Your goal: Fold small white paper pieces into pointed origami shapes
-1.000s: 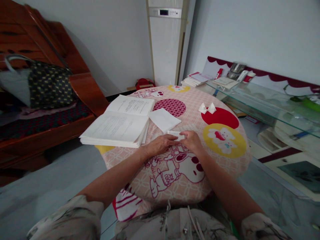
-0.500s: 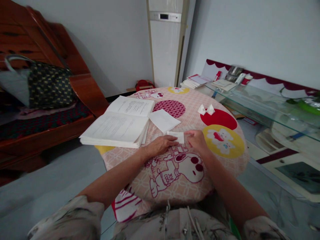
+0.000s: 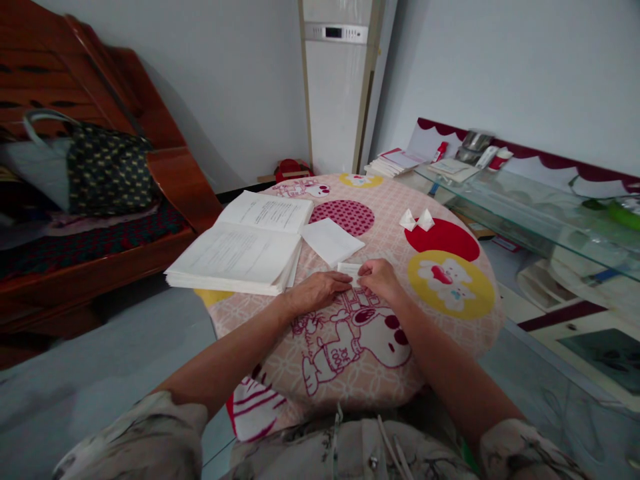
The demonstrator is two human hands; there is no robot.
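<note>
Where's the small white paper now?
In the head view, the small white paper lies right of the open book, at the fingers of the left hand and right hand, nearer the wearer than the larger white sheet.

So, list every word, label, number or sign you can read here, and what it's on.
"JOE COOL": shirt of the dog printed on the tablecloth.
Open book: lines of print, too small to read.
Small paper at the hands: faint marks, unreadable.
Air conditioner panel: marks too small to read.
</note>
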